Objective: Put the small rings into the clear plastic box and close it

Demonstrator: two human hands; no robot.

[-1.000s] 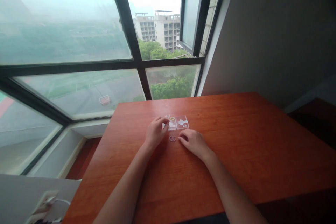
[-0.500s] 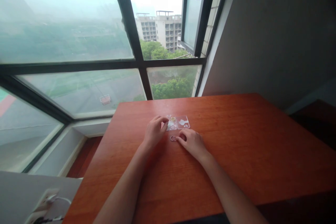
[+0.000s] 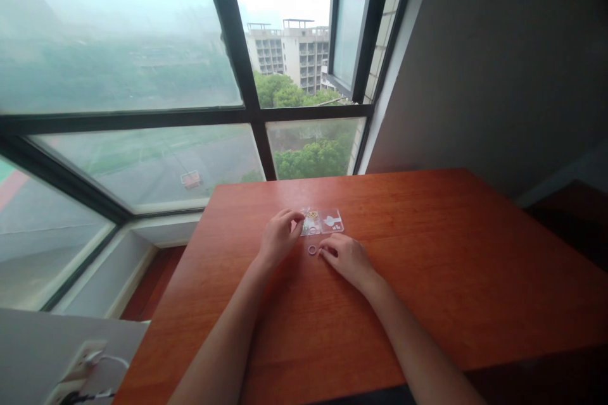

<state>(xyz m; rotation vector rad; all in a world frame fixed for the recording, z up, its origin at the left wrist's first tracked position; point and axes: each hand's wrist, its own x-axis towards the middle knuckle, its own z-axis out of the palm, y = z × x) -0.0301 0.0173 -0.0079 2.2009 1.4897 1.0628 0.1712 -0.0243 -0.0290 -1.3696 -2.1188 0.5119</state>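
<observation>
A small clear plastic box [image 3: 325,222] with compartments lies on the red-brown wooden table [image 3: 427,253]. Tiny pale and yellowish pieces sit inside it. My left hand [image 3: 278,239] rests at the box's left edge, its fingers curled against it. My right hand [image 3: 346,256] lies just below the box, fingertips pinched together on the table beside a small ring [image 3: 312,249]. Whether those fingertips hold a second ring I cannot make out.
A large window [image 3: 142,95] with dark frames rises behind the table's far edge. A grey wall [image 3: 498,63] stands at the right. At the lower left a white socket with a cable [image 3: 85,364] sits on a ledge.
My right hand's fingertips slid left to the small rings and closed; where two rings showed, one now shows by itself. My left hand stays at the box.
</observation>
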